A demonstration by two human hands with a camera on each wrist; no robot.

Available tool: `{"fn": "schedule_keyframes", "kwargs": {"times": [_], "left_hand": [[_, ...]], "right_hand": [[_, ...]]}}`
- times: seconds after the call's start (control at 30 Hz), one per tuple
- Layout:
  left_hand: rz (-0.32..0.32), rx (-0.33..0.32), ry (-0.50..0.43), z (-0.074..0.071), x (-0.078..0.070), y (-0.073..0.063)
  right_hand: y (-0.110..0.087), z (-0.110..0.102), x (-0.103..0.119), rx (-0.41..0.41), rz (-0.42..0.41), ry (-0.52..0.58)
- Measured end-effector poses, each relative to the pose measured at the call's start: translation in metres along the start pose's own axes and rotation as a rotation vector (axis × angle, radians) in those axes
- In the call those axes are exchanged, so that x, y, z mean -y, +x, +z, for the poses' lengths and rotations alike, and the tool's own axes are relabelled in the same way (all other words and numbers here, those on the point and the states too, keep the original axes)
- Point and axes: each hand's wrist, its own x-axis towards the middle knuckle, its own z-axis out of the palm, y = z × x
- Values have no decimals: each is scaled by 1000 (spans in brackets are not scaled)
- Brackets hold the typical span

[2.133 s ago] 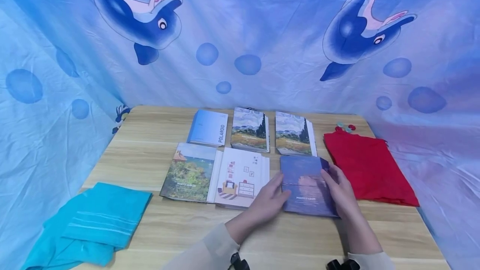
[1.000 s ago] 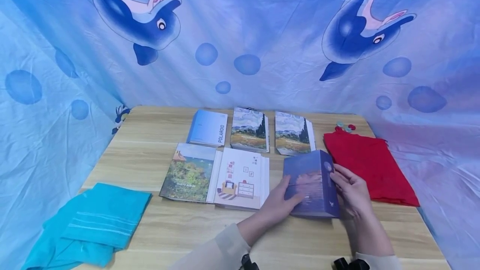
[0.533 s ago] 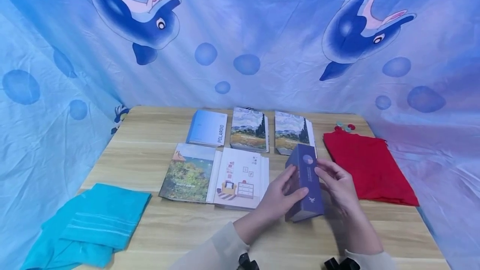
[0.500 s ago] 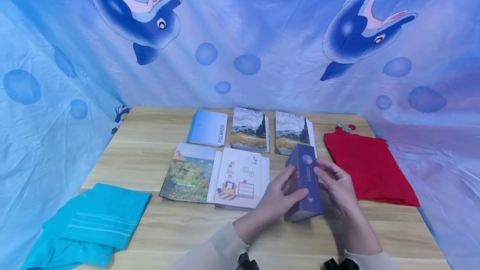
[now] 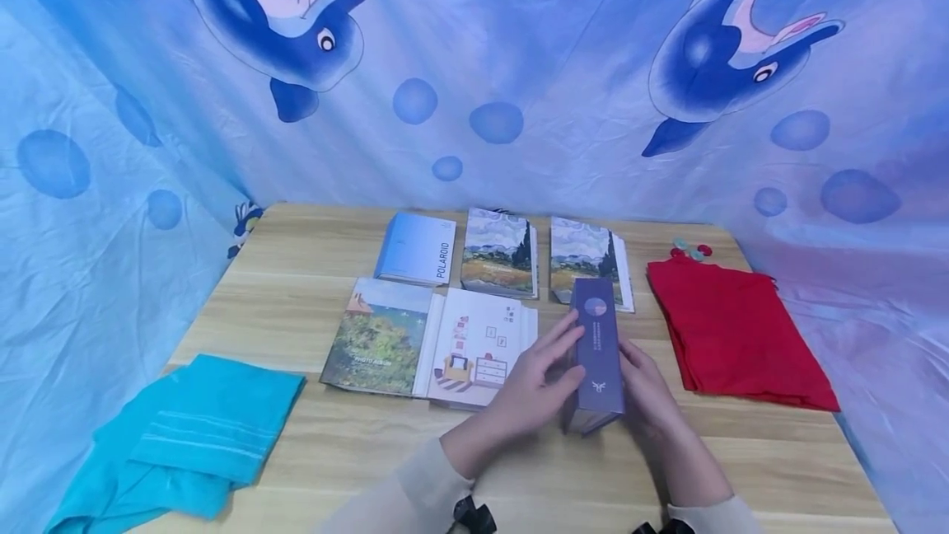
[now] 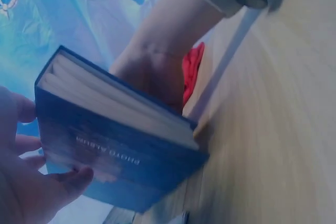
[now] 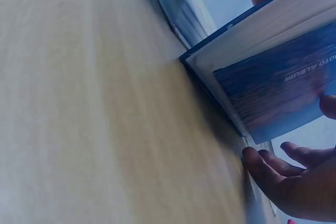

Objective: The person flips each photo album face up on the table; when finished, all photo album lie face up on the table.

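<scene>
A purple-blue photo album [image 5: 597, 357] stands on edge on the table, its spine turned up. My left hand [image 5: 528, 392] touches its left side, the thumb and fingertips reaching the edge of the spine. In the left wrist view that side of the album [image 6: 121, 145] reads PHOTO ALBUM, with the thumb resting on the cover. Along the right side lies my right hand [image 5: 654, 394]. Its fingers look spread beside the lettered cover in the right wrist view, where the thumb [image 7: 329, 106] comes close to it; whether they touch I cannot tell.
To the left lies an open album [image 5: 378, 340] with a white illustrated page. Behind are a blue POLAROID album [image 5: 415, 247] and two landscape-cover albums, one [image 5: 498, 252] beside the other [image 5: 582, 250]. A red cloth [image 5: 741, 332] and a teal cloth [image 5: 211, 414] flank them.
The purple-blue album has gone from lying flat to standing on edge, spine up, and shifted slightly left. The right hand has slid down to its right side. The head view has shifted a little.
</scene>
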Motion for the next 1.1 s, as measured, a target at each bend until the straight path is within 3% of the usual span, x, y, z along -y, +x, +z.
{"fn": "schedule_keyframes", "kwargs": {"times": [0.13, 0.33, 0.5, 0.63, 0.8, 0.97, 1.1], "left_hand": [[-31, 14, 36, -11, 1, -4], [-89, -1, 61, -22, 7, -7], [-198, 26, -15, -13, 19, -9], [-301, 62, -91, -1, 28, -7], [-382, 68, -99, 6, 34, -2], [-394, 85, -77, 5, 38, -1], [-356, 114, -29, 0, 38, -3]], "right_hand": [[3, 0, -2, 41, 52, -28], [2, -6, -4, 24, 12, -95], [-2, -11, -5, -9, 42, -55], [-3, -16, -3, -85, 51, -168], [-2, -23, -1, -117, 6, -287], [0, -25, -2, -127, -3, -322], [-2, -25, -2, -148, 0, -352]]}}
